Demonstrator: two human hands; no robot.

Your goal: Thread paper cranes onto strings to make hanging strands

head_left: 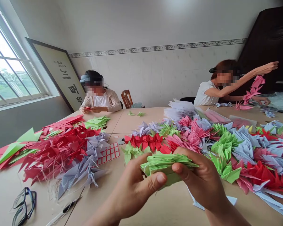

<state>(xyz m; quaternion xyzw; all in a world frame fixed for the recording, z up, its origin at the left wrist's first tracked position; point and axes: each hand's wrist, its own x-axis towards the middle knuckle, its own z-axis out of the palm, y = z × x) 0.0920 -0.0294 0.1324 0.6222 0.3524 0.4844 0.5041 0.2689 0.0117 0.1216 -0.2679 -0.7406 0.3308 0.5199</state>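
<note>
A thick stack of folded green paper [169, 169] is held between both hands above the table's front part. My left hand [134, 185] grips its left end, thumb along the near side. My right hand [200, 175] closes round its right end, thumb pressed on the near edge. The fingers behind the stack are mostly hidden. Beneath my right hand, pale blue paper [231, 200] shows on the table. Just beyond the stack lie green folded pieces [132, 152] and a row of red ones [143, 142].
Red folded paper [58, 150] is heaped at left, many coloured pieces [226, 141] at right. Glasses [24, 205] and a pointed tool [68, 207] lie front left. Two people sit across the table [122, 121]; one raises a pink paper string [252, 91].
</note>
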